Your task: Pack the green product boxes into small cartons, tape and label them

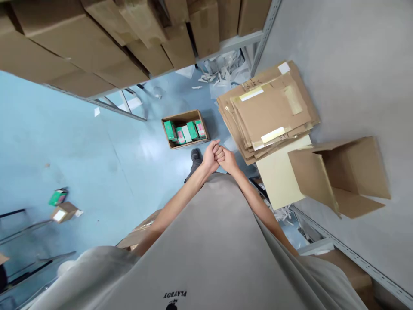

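The left hand [211, 156] and right hand [228, 160], curled closed, clasp each other, with a carton [183, 117] of green boxes [192, 129] on the floor [129, 142] beyond.

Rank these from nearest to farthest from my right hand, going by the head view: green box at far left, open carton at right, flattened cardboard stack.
1. Flattened cardboard stack: just up and right of the right hand.
2. Open carton: farther right, past the stack.
3. Green box: far left of the view, lower than the hand.
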`<state>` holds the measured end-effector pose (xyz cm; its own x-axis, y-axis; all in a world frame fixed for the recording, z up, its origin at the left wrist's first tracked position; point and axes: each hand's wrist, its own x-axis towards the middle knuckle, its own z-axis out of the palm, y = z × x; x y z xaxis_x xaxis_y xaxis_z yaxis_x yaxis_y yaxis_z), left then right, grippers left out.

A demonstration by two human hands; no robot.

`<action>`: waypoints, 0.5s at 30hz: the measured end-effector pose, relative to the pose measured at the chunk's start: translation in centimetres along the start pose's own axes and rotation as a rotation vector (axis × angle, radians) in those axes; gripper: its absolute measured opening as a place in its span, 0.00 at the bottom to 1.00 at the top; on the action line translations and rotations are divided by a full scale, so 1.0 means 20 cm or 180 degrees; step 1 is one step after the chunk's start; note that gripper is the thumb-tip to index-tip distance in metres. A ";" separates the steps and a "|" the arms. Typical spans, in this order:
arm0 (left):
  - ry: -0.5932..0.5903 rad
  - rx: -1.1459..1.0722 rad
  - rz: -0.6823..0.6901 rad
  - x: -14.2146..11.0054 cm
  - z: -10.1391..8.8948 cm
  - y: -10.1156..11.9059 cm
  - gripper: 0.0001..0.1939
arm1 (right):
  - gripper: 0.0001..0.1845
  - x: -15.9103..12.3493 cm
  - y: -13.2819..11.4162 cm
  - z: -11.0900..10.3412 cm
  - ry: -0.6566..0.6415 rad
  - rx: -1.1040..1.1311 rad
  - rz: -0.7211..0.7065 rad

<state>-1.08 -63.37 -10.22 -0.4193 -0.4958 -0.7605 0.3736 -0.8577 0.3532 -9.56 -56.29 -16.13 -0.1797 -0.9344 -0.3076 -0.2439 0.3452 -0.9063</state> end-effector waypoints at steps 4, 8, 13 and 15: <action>0.0081 -0.0174 -0.0085 0.09 -0.19 0.21 0.34 | 0.09 0.19 -0.07 0.21 -0.0105 -0.0228 0.0116; 0.0472 -0.0409 -0.0092 0.26 -0.49 0.56 0.30 | 0.15 0.43 -0.17 0.48 -0.0039 -0.0238 0.0344; 0.1483 -0.0432 0.0311 0.64 -1.05 1.16 0.26 | 0.08 0.61 -0.46 0.95 0.0077 -0.0038 0.0117; 0.1905 -0.0242 0.0263 0.79 -1.27 1.35 0.26 | 0.03 0.64 -0.64 1.16 -0.0435 0.0156 -0.0046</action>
<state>23.32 -90.93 -26.61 0.1432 -0.3789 -0.9143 0.4524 -0.7966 0.4010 13.37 -74.71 -15.13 -0.0443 -0.9437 -0.3279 -0.1981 0.3300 -0.9230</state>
